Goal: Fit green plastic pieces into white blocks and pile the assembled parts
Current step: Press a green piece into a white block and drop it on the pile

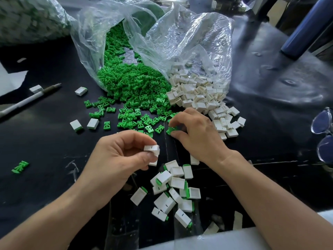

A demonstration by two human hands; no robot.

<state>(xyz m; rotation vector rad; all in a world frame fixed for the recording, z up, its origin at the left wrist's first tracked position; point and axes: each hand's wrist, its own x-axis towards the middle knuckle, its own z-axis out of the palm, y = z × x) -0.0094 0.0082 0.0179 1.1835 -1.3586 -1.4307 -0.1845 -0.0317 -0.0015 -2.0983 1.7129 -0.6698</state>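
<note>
- A pen is seen at the far left of the dark table. A lone green part lies well apart from everything else and could be overlooked there.
- The left hand is curled, with a white block pinched between thumb and fingertips. A second white piece shows just under the thumb; whether it is also held cannot be told. If it is, it may be dropped during fitting.
- The green pieces are spilled from a clear plastic bag in a heap behind the hands, thinning to a loose scatter towards them.
- The assembled parts are piled near the table's front edge, between the two forearms. The right forearm passes just beside the pile, so it could be scattered by a sweep of the wrist.
- The right hand is curled down onto the scatter, and a green piece is pinched between thumb and fingertips at table level. Other pieces lie close by, so two could be lifted together, or the small piece could slip from the pinch.
- A misfit is judged the main risk: the piece could be jammed if pressed into the block crooked.
- The white blocks are heaped to the right, touching the green heap, so the two stocks could become mixed.
- Glasses rest at the far right.
</note>
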